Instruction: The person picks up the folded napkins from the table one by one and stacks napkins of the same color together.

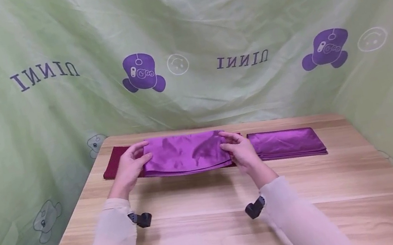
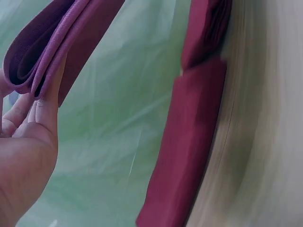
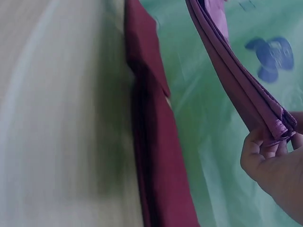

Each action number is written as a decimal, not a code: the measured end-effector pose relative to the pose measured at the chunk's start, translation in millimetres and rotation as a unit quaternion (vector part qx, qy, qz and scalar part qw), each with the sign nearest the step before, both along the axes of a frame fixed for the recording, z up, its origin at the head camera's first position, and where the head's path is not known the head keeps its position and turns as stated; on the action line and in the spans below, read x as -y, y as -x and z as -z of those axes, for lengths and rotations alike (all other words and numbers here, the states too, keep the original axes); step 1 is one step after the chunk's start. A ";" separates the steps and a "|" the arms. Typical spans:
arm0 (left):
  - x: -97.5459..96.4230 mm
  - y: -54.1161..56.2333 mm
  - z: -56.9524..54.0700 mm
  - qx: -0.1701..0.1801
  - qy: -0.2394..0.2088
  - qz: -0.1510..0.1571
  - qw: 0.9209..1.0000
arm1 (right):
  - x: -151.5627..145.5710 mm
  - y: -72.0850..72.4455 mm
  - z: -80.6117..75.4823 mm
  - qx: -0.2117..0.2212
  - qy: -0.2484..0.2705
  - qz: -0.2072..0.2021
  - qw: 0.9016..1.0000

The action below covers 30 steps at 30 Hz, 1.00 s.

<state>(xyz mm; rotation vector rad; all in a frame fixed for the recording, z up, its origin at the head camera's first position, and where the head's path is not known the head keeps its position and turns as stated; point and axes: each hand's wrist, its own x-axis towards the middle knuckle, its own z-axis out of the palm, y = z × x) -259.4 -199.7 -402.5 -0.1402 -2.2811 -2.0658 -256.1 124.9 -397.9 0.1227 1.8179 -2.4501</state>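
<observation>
A folded purple satin cloth is held up off the table between both hands, its layers stacked and its lower edge sagging slightly. My left hand pinches its left end, thumb in front and fingers behind. At the other end my right hand pinches it in the same way. In the left wrist view, the looped folds of the cloth show at the fingers; the right wrist view shows its layered end in the grip. Behind it lies a dark red folded cloth, partly covered from view.
Another folded purple cloth lies flat on the table, right of my right hand. The wooden table ends at the back against a green printed curtain, which also hangs on both sides.
</observation>
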 end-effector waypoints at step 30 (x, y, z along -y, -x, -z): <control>-199.6 41.8 21.9 0.004 0.052 0.077 0.996 | -191.8 7.2 -1.5 -0.027 0.008 0.028 0.999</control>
